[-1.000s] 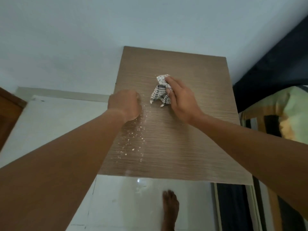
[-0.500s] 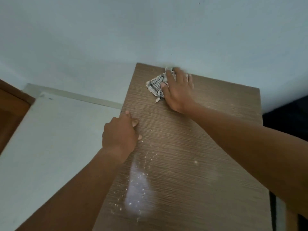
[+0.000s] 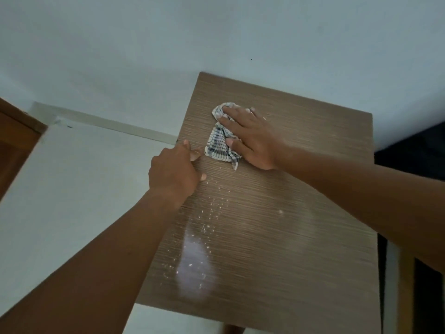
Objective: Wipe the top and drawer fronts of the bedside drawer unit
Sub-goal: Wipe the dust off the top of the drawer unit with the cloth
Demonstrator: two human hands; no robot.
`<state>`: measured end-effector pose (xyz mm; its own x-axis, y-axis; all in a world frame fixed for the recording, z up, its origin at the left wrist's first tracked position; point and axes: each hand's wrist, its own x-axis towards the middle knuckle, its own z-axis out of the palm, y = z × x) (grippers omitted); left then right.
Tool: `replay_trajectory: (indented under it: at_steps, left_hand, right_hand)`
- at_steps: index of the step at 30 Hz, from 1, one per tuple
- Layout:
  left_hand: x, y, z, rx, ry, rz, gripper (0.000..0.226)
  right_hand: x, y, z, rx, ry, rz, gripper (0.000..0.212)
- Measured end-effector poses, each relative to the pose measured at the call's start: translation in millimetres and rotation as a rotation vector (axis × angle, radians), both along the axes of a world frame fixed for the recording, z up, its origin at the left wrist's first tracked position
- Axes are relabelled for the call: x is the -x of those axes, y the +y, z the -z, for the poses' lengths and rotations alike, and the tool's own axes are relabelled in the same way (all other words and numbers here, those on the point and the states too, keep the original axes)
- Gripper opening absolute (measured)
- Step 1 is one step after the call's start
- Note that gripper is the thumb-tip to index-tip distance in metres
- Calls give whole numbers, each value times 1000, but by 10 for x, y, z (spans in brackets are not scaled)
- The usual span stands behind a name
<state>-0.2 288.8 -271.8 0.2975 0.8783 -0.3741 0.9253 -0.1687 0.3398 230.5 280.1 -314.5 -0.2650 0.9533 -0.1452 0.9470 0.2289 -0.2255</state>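
The brown wood-grain top of the bedside drawer unit fills the middle of the view; its drawer fronts are out of sight. A checked white-and-dark cloth lies crumpled on the far left part of the top. My right hand presses flat on the cloth, fingers spread toward the wall. My left hand rests on the unit's left edge, fingers curled over it, just left of the cloth. White crumbs and a dusty smear run down the near-left part of the top.
A pale wall stands right behind the unit. White floor tiles lie to the left, with a brown wooden door frame at the far left. Dark bedding borders the right side.
My right hand has drawn the cloth back from the far edge by the wall toward me and the left hand. The left hand has stayed on the left edge. The view shifted slightly.
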Motion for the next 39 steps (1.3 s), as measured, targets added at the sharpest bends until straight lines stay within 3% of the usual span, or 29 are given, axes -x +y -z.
replay_trajectory:
  at_steps: [4,6,12,18,24,26,33,39]
  left_hand:
    - [84,-159,-1,-97,-111,-56,55]
    - [232,-307,-18,-123,-170,-71,58]
    - [795,-784,-46,-39,-219,-65,57]
    - [1141,-1059,-67,5,-220,-56,37]
    - [1385,-1257,-156,100,-249,-102,37]
    - [1427,-1254,-183,125,-253,-96,36]
    - [1294,-1037,-300,176,-340,-184,13]
    - [852,-581,-236,73,-287,-222,49]
  right_hand:
    - [424,-713,-12,7,19,-29,60]
    - [645,-1065,-8,11,22,1,60]
    - [1475,-2002,-3,-8,34,146,59]
    - [2168,-2379,16,-63,135,172,54]
    - [2360,-2596,149,-172,202,-135,44]
    - [2315,-2581,93,-214,212,-145,45]
    - [1802,-1948,-332,-333,368,295,44]
    - [1205,-852,-442,-374,480,590,40]
